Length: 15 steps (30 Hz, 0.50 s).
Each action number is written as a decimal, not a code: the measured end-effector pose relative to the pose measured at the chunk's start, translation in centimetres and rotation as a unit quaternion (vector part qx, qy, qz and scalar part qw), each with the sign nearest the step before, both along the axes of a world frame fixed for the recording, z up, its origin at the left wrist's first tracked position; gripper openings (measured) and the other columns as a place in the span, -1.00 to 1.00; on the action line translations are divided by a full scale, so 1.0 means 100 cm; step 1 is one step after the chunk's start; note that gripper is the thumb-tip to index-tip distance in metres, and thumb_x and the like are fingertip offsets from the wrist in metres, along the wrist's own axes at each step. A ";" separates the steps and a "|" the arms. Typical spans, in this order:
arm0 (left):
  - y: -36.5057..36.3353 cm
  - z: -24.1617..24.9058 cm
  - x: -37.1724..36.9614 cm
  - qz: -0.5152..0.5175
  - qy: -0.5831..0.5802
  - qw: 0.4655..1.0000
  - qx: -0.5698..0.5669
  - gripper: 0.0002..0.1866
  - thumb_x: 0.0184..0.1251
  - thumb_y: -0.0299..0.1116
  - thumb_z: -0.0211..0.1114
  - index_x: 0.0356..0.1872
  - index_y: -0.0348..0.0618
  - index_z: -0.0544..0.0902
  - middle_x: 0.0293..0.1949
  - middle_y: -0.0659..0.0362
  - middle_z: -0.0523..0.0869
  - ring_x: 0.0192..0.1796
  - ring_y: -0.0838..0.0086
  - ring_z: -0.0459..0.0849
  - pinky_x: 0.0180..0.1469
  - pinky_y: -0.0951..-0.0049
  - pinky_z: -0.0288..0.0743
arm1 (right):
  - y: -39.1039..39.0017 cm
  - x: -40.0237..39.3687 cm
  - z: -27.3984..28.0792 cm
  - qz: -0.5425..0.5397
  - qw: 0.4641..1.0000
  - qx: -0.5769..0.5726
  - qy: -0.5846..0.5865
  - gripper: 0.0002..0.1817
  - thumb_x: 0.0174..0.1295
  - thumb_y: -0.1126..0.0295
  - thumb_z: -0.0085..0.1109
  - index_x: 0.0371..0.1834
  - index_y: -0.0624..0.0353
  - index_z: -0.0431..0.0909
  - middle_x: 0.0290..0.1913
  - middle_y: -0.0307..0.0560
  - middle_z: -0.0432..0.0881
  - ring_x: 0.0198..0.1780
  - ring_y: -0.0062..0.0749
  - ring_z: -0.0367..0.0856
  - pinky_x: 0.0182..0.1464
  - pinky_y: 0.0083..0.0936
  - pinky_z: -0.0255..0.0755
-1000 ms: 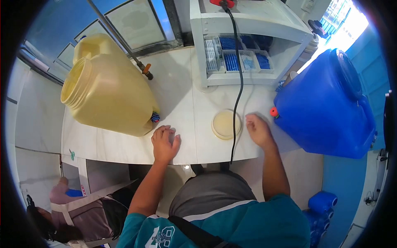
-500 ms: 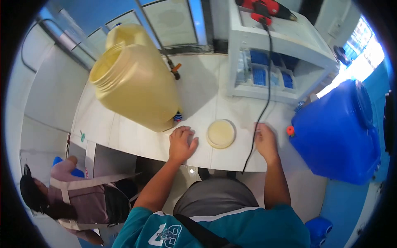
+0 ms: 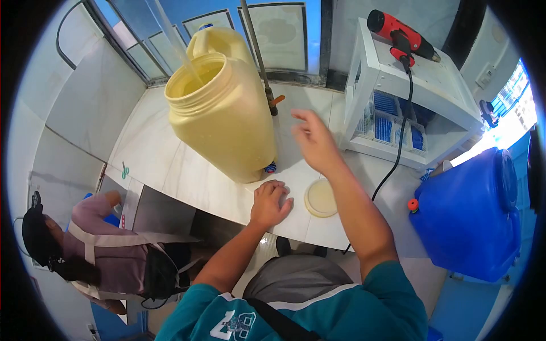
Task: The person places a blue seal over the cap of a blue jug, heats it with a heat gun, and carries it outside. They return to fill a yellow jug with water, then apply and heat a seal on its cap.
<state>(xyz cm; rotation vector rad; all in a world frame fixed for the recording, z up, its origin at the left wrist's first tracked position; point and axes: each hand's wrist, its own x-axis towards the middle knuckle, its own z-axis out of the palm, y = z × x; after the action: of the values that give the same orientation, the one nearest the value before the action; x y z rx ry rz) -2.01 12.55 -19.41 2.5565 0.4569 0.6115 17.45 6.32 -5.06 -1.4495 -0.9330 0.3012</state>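
A pale yellow plastic jug stands on the white counter, its wide mouth uncapped. Into that mouth runs a clear, hose-like strand. My left hand rests on the counter edge in front of the jug, fingers spread and holding nothing. My right hand is raised over the counter, slightly blurred, with the forefinger stretched toward a valve with an orange handle. Nothing shows in its fingers. Under my right forearm lies a round cream lid, partly covered. A small blue-striped fitting sits at the jug's base.
At the right stands a blue jug with a red spigot. A white shelf holds trays of blue items, with a red heat gun on top. Its black cord crosses the counter. Another person is at the left; scissors lie nearby.
My right hand has left the counter beside the cord and moved forward and left toward the valve. My left hand stays on the counter edge. The camera view has shifted.
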 end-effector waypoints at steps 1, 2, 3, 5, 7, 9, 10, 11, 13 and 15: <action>0.001 -0.001 0.000 0.000 -0.001 1.000 -0.005 -0.70 0.12 -0.24 0.44 -0.14 -0.08 0.67 0.09 0.08 0.64 0.22 0.14 0.53 0.28 0.11 0.32 | 0.030 0.012 -0.021 -0.017 0.999 -0.047 0.000 -0.56 0.43 0.43 0.06 0.35 0.23 0.38 0.23 0.08 0.58 0.07 -0.31 0.66 0.13 -0.38 0.52; 0.001 -0.001 0.000 0.000 -0.002 1.000 -0.009 -0.71 0.12 -0.24 0.44 -0.15 -0.08 0.67 0.09 0.08 0.64 0.22 0.14 0.54 0.28 0.12 0.32 | 0.055 0.024 -0.041 -0.033 0.995 -0.092 0.001 -0.50 0.43 0.42 0.05 0.42 0.22 0.33 0.29 0.08 0.57 0.11 -0.32 0.66 0.18 -0.39 0.49; 0.001 -0.001 0.000 -0.001 -0.005 1.000 -0.006 -0.71 0.12 -0.24 0.44 -0.15 -0.08 0.67 0.09 0.08 0.64 0.22 0.14 0.54 0.28 0.12 0.32 | 0.074 0.034 -0.058 -0.034 0.995 -0.089 -0.001 -0.50 0.43 0.42 0.05 0.42 0.22 0.33 0.29 0.08 0.57 0.11 -0.32 0.66 0.18 -0.39 0.49; 0.002 -0.001 0.000 0.000 -0.010 1.000 -0.012 -0.70 0.12 -0.24 0.44 -0.14 -0.08 0.68 0.09 0.07 0.64 0.22 0.15 0.54 0.28 0.12 0.33 | 0.104 0.049 -0.084 -0.078 0.983 -0.163 -0.014 -0.41 0.43 0.39 0.03 0.52 0.21 0.22 0.35 0.18 0.50 0.19 -0.21 0.63 0.24 -0.37 0.45; 0.002 0.001 -0.001 -0.001 -0.010 1.000 -0.014 -0.70 0.13 -0.23 0.44 -0.14 -0.08 0.68 0.10 0.09 0.64 0.23 0.16 0.53 0.27 0.11 0.32 | 0.123 0.062 -0.102 -0.104 0.976 -0.193 -0.002 -0.34 0.43 0.37 0.01 0.58 0.19 0.12 0.36 0.27 0.48 0.25 -0.14 0.59 0.28 -0.36 0.42; 0.003 0.003 -0.001 -0.001 -0.010 1.000 -0.017 -0.71 0.14 -0.22 0.43 -0.14 -0.08 0.68 0.10 0.11 0.63 0.24 0.17 0.51 0.27 0.11 0.32 | 0.135 0.074 -0.110 -0.113 0.974 -0.198 0.012 -0.30 0.43 0.37 0.00 0.62 0.18 0.05 0.35 0.32 0.48 0.28 -0.09 0.57 0.30 -0.36 0.41; 0.003 0.004 -0.002 -0.002 -0.006 1.000 -0.017 -0.71 0.14 -0.22 0.43 -0.14 -0.08 0.68 0.10 0.11 0.63 0.24 0.17 0.51 0.27 0.11 0.32 | 0.139 0.078 -0.112 -0.105 0.979 -0.175 0.011 -0.30 0.42 0.38 0.00 0.62 0.15 0.07 0.34 0.30 0.50 0.27 -0.09 0.57 0.29 -0.37 0.40; 0.003 0.005 -0.002 -0.004 -0.001 1.000 -0.018 -0.71 0.15 -0.22 0.42 -0.14 -0.09 0.68 0.10 0.10 0.63 0.25 0.17 0.51 0.27 0.11 0.32 | 0.143 0.082 -0.115 -0.097 0.983 -0.153 0.011 -0.30 0.41 0.39 0.01 0.62 0.13 0.08 0.33 0.28 0.51 0.26 -0.10 0.57 0.28 -0.37 0.40; 0.003 0.007 -0.002 0.000 -0.001 1.000 -0.021 -0.70 0.14 -0.22 0.42 -0.13 -0.09 0.68 0.10 0.10 0.64 0.23 0.16 0.53 0.27 0.12 0.33 | 0.145 0.081 -0.098 -0.062 0.987 -0.147 -0.011 -0.32 0.41 0.37 0.00 0.60 0.15 0.12 0.32 0.31 0.52 0.29 0.04 0.55 0.31 -0.28 0.39; 0.003 0.008 -0.002 0.003 -0.002 1.000 -0.024 -0.70 0.14 -0.23 0.42 -0.13 -0.10 0.68 0.10 0.09 0.64 0.21 0.16 0.55 0.27 0.13 0.34 | 0.143 0.079 -0.076 -0.028 0.989 -0.141 -0.032 -0.35 0.41 0.36 -0.01 0.57 0.18 0.16 0.31 0.34 0.53 0.31 0.17 0.53 0.33 -0.19 0.39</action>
<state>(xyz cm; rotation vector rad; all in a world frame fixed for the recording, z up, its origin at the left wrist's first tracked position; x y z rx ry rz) -2.22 12.83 -18.64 2.5080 0.4719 0.6013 25.32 20.59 -12.64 -1.7510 -0.9272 0.3579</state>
